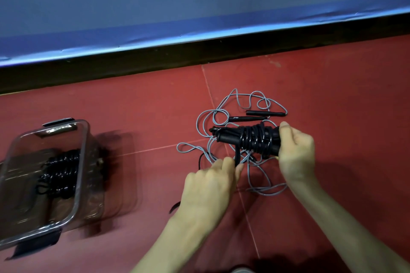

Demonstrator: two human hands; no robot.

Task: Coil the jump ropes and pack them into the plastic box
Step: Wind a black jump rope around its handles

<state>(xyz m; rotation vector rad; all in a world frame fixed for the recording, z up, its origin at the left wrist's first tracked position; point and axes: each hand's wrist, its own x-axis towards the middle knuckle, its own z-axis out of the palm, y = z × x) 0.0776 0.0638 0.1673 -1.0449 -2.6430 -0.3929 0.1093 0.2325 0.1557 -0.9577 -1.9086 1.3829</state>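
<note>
Right hand point(296, 153) fingers curl round one end of the black rope bundle point(253, 139), thumb on top, holding it just above the floor point(133, 117). Left hand point(210, 180) fingers pinch the loose black tail point(237, 156) hanging off the bundle's underside, just beside the right hand. Most of the black rope is already wound tight round its handles; only that short tail looks unwrapped.

Directly under and beyond both hands, a grey rope point(250, 175) sprawls in loose loops on the floor, its two black handles point(255, 115) lying just past the bundle. Not coiled at all yet.

Well away to the left of the hands, the clear plastic box point(82, 162) sits open on the floor, with one coiled black rope point(61, 175) already inside.

Progress estimate: one rope packed, second nearly coiled but not boxed, third untouched. Left: finish the tail, box the bundle, coil and box the grey one. Roughly halfway.
</note>
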